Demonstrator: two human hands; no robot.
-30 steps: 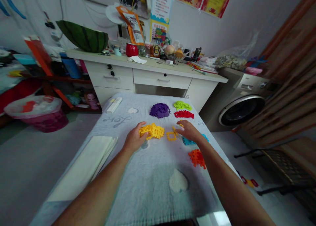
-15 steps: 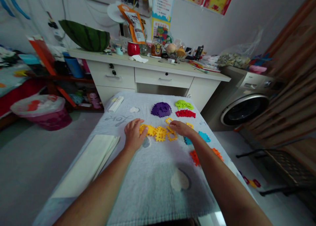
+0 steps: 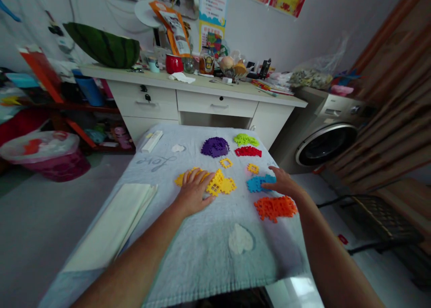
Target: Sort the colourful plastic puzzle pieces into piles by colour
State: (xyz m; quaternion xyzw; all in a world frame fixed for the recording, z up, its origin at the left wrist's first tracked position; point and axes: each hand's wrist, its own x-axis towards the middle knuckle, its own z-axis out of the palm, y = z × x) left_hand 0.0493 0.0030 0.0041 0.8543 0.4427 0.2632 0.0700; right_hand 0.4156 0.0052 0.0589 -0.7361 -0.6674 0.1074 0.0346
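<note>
My left hand (image 3: 195, 192) lies flat, fingers spread, on a heap of yellow plastic grid pieces (image 3: 220, 185) in the middle of a light blue towel (image 3: 202, 245). Two loose yellow pieces (image 3: 226, 162) lie a little further away. My right hand (image 3: 283, 183) rests open at the right edge, its fingertips touching a blue pile (image 3: 256, 182). Just below that hand sits an orange pile (image 3: 275, 207). Purple (image 3: 215, 147), lime green (image 3: 246, 140) and red (image 3: 248, 151) piles lie at the far end of the towel.
A folded white cloth (image 3: 111, 227) lies at the towel's left side, a small white box (image 3: 151, 141) at its far left. Behind stand a cluttered white desk (image 3: 215, 103) with half a watermelon (image 3: 101, 45), a washing machine (image 3: 326, 133), and a pink bin (image 3: 43, 153) on the floor.
My right hand has left the yellow pieces and moved right to the blue pile. My left hand has slid onto the yellow heap and flattened. The view has shifted a little.
</note>
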